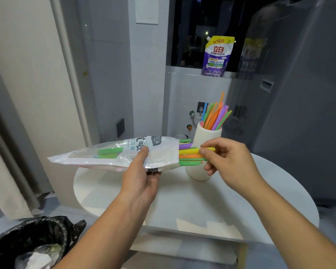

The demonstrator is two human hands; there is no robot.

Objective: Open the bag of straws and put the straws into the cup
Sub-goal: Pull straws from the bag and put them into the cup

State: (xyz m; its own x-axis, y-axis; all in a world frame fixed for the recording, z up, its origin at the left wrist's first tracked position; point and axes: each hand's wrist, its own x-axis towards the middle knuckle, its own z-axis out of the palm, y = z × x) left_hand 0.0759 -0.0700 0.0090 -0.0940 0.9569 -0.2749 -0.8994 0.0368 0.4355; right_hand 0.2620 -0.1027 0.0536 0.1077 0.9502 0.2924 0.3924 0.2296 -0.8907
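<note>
Straws (189,157) stick out of the open right end of the bag (109,154), which is held in the air over the table (182,200); green, purple, yellow and orange ends show, thick and opaque; the rest are dim through the crinkled clear film with its white print. The left hand (142,181) grips the bag near its middle, thumb on top and fingers curled under; the bag lies almost level, its long axis running left to right. The right hand (228,160) is at the mouth; thumb and forefinger pinch the tip of the yellow straw (190,151), the other fingers loosely curled below.

The coming move turns on this: the straw lies sideways, pointing right into the fingers, while the cup (207,135) stands upright on the table just behind that hand; the right hand is plainly the nearer. I judge the straw must slide out rightward, then tip upright to drop in. A standing bunch (215,117) already fans out of the cup; the task seems well along.
</note>
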